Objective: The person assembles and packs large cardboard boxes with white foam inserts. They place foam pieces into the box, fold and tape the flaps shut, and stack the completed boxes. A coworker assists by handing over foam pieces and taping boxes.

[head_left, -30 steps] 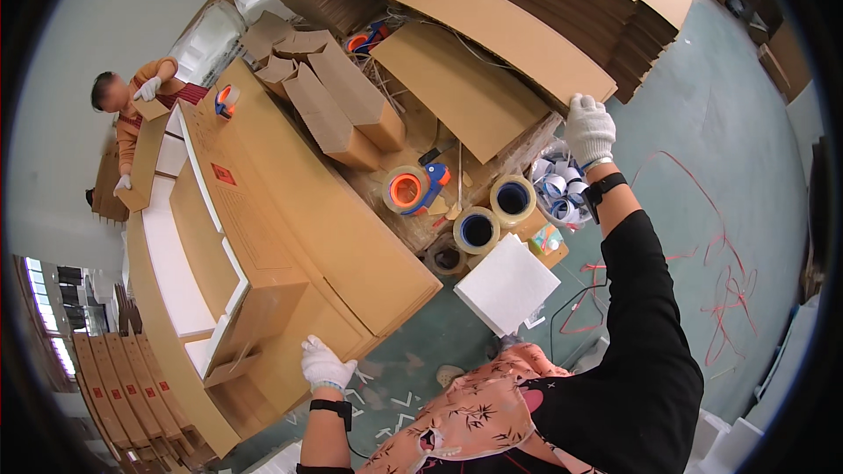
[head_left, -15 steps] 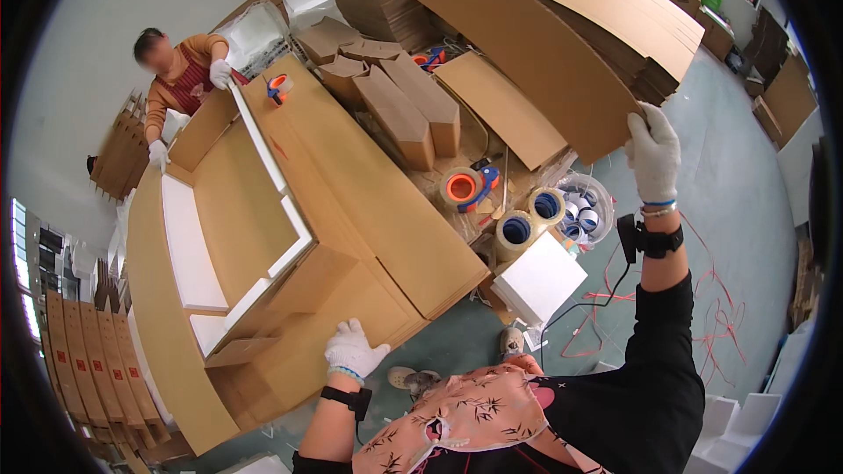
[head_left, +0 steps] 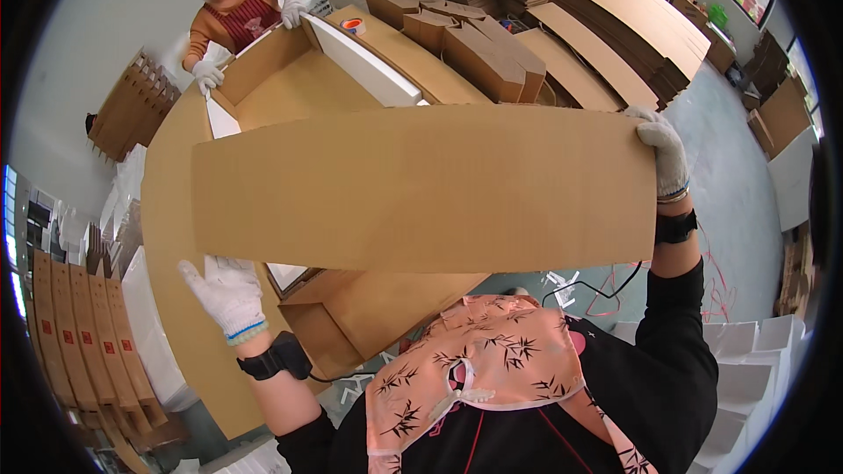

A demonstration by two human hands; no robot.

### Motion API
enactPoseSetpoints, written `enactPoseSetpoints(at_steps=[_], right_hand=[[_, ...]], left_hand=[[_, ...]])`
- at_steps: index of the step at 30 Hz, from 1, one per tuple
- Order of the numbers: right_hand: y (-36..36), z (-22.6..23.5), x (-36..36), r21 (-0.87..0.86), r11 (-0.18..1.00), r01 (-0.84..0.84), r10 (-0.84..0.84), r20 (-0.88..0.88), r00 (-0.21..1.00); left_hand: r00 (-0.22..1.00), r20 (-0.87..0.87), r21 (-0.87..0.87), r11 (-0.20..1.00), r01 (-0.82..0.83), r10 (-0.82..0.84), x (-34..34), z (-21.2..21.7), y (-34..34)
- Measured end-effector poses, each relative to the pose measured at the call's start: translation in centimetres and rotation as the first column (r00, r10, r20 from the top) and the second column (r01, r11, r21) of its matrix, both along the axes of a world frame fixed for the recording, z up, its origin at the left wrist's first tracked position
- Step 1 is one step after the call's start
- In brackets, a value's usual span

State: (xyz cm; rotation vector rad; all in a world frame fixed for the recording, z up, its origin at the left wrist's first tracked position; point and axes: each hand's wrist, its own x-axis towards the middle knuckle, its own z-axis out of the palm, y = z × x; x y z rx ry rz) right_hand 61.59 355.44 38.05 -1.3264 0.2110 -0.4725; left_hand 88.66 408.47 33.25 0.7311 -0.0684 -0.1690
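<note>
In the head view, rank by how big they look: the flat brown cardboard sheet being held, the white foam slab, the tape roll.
1. Flat brown cardboard sheet, nearest the camera, so inflated.
2. White foam slab.
3. Tape roll.

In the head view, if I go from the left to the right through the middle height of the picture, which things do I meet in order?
Stacked cardboard pieces by the left rim → left hand in a white glove → big cardboard sheet → right hand gripping the sheet's right edge → grey floor → white boxes

Bright even daylight, windows glowing at both edges, soft shadows, strong fisheye bending, dark circular vignette, sharp centre
</note>
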Motion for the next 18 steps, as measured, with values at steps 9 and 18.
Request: enactPoseSetpoints(at_steps=[9, 18], right_hand=[[7.1, -0.5, 8.8, 0.141, 0.886, -0.442, 0.363, 0.382, 0.85], [8.6, -2.9, 24.3, -0.741, 0.667, 0.08, -0.147, -0.026, 0.989]], left_hand=[[0.867, -0.139, 0.145, 0.876, -0.459, 0.478, -1.0, -5.3, 5.6], [0.872, 0.12, 0.601, 0.664, -0.444, 0.474, -0.6, -3.1, 4.5]])
